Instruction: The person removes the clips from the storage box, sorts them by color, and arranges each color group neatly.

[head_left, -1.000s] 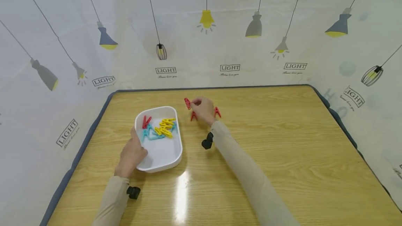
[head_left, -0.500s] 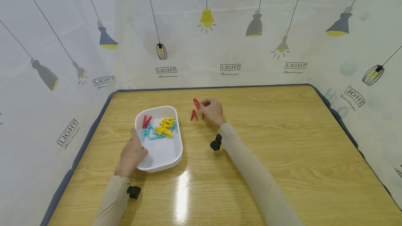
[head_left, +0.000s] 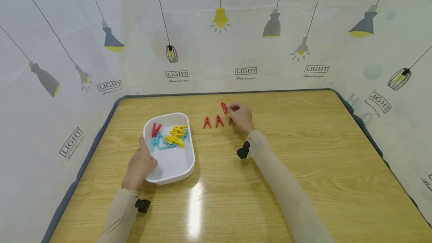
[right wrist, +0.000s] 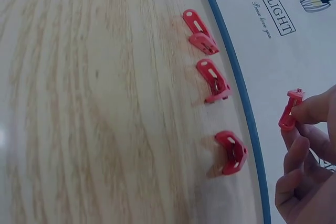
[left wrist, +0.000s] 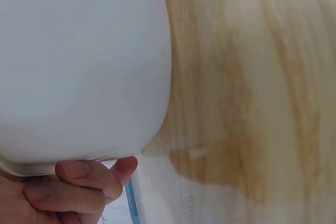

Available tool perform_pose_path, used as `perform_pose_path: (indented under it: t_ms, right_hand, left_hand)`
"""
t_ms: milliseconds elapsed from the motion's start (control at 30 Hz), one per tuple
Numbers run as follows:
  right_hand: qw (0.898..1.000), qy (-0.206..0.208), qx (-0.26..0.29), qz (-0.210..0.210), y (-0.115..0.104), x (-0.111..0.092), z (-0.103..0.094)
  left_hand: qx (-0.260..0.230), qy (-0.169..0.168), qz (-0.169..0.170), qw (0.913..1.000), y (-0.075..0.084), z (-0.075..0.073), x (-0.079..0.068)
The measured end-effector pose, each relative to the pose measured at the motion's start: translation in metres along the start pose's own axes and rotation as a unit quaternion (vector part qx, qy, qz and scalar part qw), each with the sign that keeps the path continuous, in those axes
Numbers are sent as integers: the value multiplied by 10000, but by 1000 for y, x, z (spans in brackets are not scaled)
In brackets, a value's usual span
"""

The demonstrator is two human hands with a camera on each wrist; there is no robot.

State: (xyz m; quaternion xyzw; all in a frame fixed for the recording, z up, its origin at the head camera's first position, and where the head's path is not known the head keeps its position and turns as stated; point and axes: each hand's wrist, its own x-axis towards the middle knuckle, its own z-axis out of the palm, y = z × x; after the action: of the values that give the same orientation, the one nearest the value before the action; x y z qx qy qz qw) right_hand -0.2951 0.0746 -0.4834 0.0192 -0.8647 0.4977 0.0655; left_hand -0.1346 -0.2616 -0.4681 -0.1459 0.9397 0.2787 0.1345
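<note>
My right hand (head_left: 241, 118) pinches a red clothespin (head_left: 224, 108) between thumb and fingertips, raised over the far part of the table. Three more red clothespins stand in a row: one at the left (head_left: 207, 122), one in the middle (head_left: 219, 120) and a third (right wrist: 231, 153), mostly behind my hand in the head view. With my left hand (head_left: 139, 164) I grip the left rim of a white plastic tray (head_left: 172, 170); in the left wrist view the fingers (left wrist: 79, 174) curl at its edge. Red (head_left: 156, 129), light blue (head_left: 155, 143) and yellow clothespins (head_left: 177, 141) lie inside.
The wooden table (head_left: 320, 160) is bordered by a dark blue edge strip (head_left: 209, 93). Behind and at the sides hangs a pale sheet (head_left: 202, 48) printed with lamps. A black wrist camera (head_left: 243, 151) sits under my right cuff, another (head_left: 143, 205) by my left.
My right hand has moved rightward along the row with the red clothespin, uncovering the middle standing one and covering the rightmost. The left hand keeps its place on the tray.
</note>
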Motion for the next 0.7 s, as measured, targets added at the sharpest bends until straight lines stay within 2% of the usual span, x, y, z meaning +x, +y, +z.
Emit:
perform_pose_path:
  t_ms: [133,400,700]
  right_hand:
    - [10000,64,-60,-3,9,0,-6]
    - [9995,25,41,325,31,-4,-23]
    - [9982,63,-263,545,37,-9,-38]
  left_hand:
    - [-24,-5,-21,10000,1,-1,0]
    - [-39,-7,8,10000,0,0,0]
    - [-133,-102,0,9999,-1,-2,2]
